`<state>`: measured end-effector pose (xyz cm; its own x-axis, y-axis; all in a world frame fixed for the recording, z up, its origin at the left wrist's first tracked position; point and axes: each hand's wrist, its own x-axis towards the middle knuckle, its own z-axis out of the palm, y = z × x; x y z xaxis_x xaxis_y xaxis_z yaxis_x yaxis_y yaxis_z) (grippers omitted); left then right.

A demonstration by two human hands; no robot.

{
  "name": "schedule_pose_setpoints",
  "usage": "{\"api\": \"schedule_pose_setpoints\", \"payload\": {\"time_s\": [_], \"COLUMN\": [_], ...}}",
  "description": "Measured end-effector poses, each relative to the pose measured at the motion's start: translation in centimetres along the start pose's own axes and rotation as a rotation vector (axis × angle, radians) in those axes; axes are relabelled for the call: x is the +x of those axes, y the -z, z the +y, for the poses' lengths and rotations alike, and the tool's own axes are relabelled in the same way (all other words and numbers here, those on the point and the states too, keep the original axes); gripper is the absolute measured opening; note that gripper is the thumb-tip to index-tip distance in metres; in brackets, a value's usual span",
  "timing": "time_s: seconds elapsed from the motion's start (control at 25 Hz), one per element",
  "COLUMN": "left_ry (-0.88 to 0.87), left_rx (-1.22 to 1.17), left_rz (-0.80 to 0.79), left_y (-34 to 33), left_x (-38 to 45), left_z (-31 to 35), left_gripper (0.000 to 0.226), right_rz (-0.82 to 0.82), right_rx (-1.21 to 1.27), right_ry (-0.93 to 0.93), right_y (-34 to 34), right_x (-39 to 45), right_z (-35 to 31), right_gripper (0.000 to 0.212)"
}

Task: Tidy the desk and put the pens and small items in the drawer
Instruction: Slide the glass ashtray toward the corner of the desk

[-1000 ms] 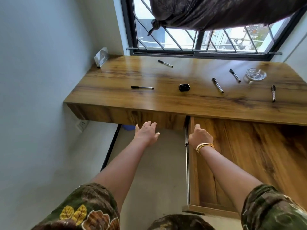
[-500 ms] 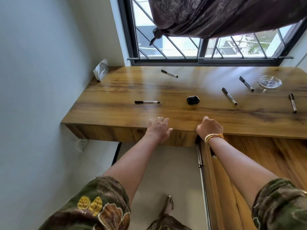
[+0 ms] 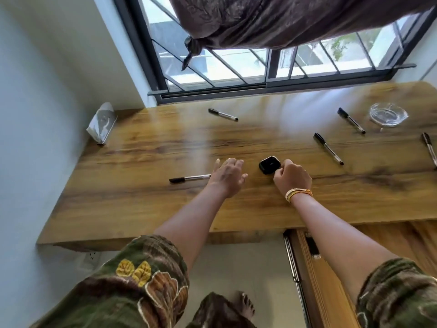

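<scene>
Five pens (image 3: 190, 178) (image 3: 223, 114) (image 3: 328, 148) (image 3: 351, 120) (image 3: 430, 149), one black case (image 3: 269, 165), one glass dish (image 3: 388, 114).

Rightmost pen (image 3: 430, 147) cut by frame edge

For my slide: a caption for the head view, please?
Right hand grips small black case; open left hand reaches wooden desk.

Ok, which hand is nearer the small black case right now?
Right. The right hand has its fingertips on the small black case, at its near right edge. The left hand hovers open to the case's left, apart from it, beside a pen.
</scene>
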<state>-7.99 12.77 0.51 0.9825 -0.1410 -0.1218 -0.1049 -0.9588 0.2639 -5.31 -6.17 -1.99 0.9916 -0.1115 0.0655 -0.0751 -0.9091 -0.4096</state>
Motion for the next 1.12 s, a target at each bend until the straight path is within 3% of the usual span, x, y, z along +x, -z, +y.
{"api": "schedule_pose_setpoints", "payload": {"time_s": [0.36, 0.52, 0.72, 0.92, 1.12], "left_ry": [-0.045, -0.103, -0.019, -0.107, -0.113], "left_rx": [0.079, 0.078, 0.141, 0.157, 0.11], "left_rz": [-0.093, -0.222, -0.383, -0.295, -0.121], "left_y": [0.9, 0.5, -0.5, -2.0, -4.2], "left_x": [13.1, 17.6, 21.8, 25.7, 27.3], "left_z": [1.6, 2.4, 5.4, 9.2, 10.3], "left_gripper": [0.047, 0.061, 0.078, 0.078, 0.069], "right_rz": [0.127, 0.196, 0.302, 0.448, 0.499], "right_rx": [0.029, 0.041, 0.093, 0.201, 0.263], "right_ry": [-0.191, -0.309, -0.518, -0.648, -0.898], "right_y": [1.1, 1.6, 3.0, 5.2, 6.6], "right_x": [8.5, 12.4, 16.7, 22.3, 27.3], "right_z": [2.1, 3.4, 5.7, 9.4, 15.0], "right_gripper": [0.016, 0.015, 0.02, 0.033, 0.075]}}
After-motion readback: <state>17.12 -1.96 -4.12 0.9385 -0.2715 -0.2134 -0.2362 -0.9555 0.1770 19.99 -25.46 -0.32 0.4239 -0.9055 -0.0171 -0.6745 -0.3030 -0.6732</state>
